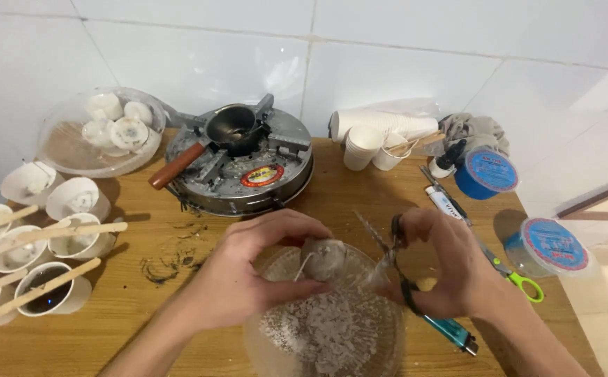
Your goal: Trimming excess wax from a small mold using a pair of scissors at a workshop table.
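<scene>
My left hand (255,276) grips a small grey-white wax candle (323,258) with a short wick pointing left, held over a clear glass bowl (265,349) of pale wax shavings. My right hand (443,262) holds black-handled scissors (388,248), their blades angled up and left right beside the candle. Both hands meet above the bowl at the wooden table's front.
A round metal stove (248,178) carries a small pot with a brown handle (177,166). Paper cups with wooden sticks (46,279) line the left. A clear bowl of candles (101,132), stacked white cups (377,136), blue-lidded tubs (485,173), green scissors (524,283) and a lighter (450,331) surround.
</scene>
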